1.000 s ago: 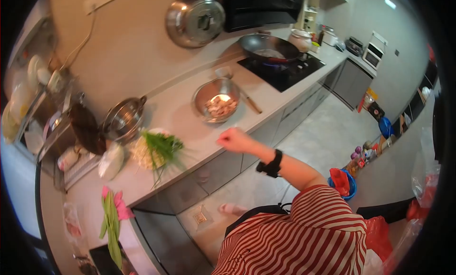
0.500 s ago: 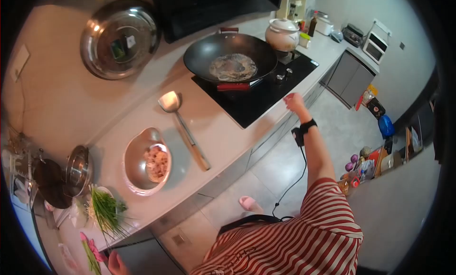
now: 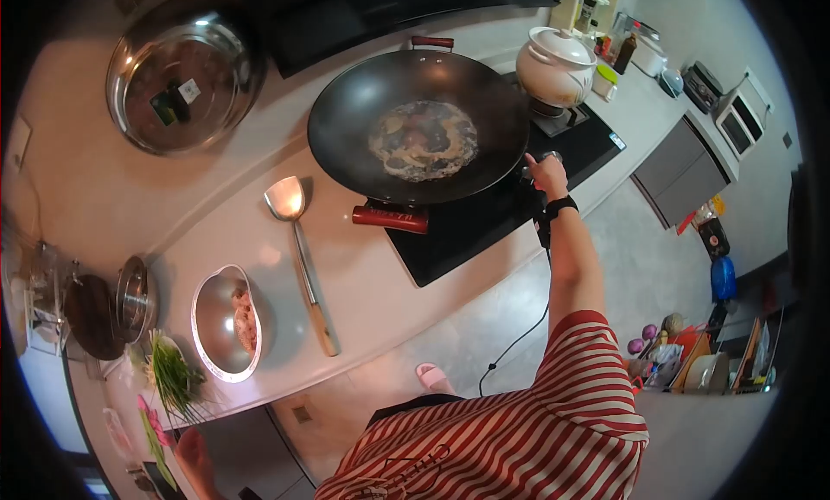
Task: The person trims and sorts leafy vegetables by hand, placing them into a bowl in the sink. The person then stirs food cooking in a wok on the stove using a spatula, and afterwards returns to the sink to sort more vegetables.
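Observation:
My right hand is at the front of the black cooktop, its fingers closed on a stove knob. Just behind it stands a large black wok with red handles, holding a shallow pool of bubbling liquid. My left hand hangs low by the counter's front edge, near some pink flowers; it looks loosely open and holds nothing I can see. On the counter lies a spatula with a wooden handle. Beside it, a metal bowl contains pieces of raw meat.
A white lidded pot sits on the far burner, with bottles behind. Green onions rest at the counter's left end. A big steel lid or basin leans against the wall. A black cord hangs near the floor.
My right hand has reached forward from the counter's edge to the stove knob and closed on it. My left hand has risen slightly. The view has shifted closer to the wok.

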The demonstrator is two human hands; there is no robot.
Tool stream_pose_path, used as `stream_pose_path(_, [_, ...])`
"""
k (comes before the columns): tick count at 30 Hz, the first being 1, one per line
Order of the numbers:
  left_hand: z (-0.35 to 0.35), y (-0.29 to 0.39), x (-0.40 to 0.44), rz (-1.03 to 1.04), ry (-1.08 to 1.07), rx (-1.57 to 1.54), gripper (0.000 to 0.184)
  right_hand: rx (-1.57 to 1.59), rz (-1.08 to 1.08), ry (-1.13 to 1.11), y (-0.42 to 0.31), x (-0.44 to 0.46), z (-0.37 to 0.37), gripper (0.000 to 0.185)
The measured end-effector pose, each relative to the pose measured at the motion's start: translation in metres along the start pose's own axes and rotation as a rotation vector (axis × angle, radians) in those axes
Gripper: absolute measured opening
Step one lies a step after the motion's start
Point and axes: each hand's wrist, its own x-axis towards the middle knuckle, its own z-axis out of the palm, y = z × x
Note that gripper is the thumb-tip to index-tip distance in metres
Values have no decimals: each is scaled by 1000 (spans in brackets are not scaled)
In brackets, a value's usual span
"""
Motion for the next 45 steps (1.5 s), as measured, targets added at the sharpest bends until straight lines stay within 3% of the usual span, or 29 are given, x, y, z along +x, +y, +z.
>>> stream_pose_path(4, [3,27,-1,-78,-47,96,20,-160,-159,130,4,19,18,43])
stream_pose_path(6, [5,21,-3,-84,-16,95,19,-76,-42,-53,-7,7,3,37])
stream_pose_path(10, [14,42,-3,-38,-59,92,18,-132,-116,-48,-5,12,9,37])
stream_pose_path(12, [19,29,-6,-36,-31,70,19,-235,-238,121,-8,5,12,36])
stream_pose_path(16, [19,41,-8,-103,-82,59,20,-288,-470,76,7,23,26,28])
stream_pose_path(19, [16,21,-11,-83,-14,-28,20,-316,-579,22,10,1,22,37])
stream_pose_path(21, [11,30,-10,-91,-61,41,19,-304,-535,357,5,-53,16,40])
stream_pose_path(22, [10,30,-11,-115,-53,12,19,-308,-618,427,8,-69,23,42])
stream_pose_path(23, [9,22,-14,-119,-22,-18,19,-300,-527,173,-2,-96,18,40])
stream_pose_path(24, [7,13,-15,-120,9,-44,19,-332,-568,39,-10,-126,19,38])
stream_pose_path(26, [-1,7,-11,-117,-60,-66,19,-126,-910,-265,-24,-174,35,39])
stream_pose_path(27, [-2,-8,-9,-140,-59,-115,20,-45,-903,-408,-41,-209,40,39])
stream_pose_path(30, [0,-8,0,-82,-39,-145,21,-27,-1067,-571,-87,-294,73,43])
stream_pose_path(33, [0,-34,9,-77,-40,-217,21,-82,-1124,-593,-122,-351,146,68])
stream_pose_path(35, [-1,-44,8,-69,-2,-269,21,-211,-1086,-540,-143,-390,177,86])
stream_pose_path(38, [-6,-66,3,-61,29,-315,22,-218,-930,-576,-161,-415,210,86])
stream_pose_path(39, [-7,-74,1,-47,34,-304,22,-160,-895,-510,-162,-416,216,70])
stream_pose_path(40, [-7,-83,-3,-33,30,-296,21,-163,-874,-490,-161,-410,225,70])
stream_pose_path(42, [-9,-104,-10,-39,26,-314,21,358,-321,-961,-160,-388,232,49])
stream_pose_path(43, [-10,-114,-11,-61,48,-315,21,358,-314,-936,-162,-385,218,49])
stream_pose_path(45, [-10,-130,-10,-69,33,-338,21,743,-196,-1095,-171,-390,160,30])
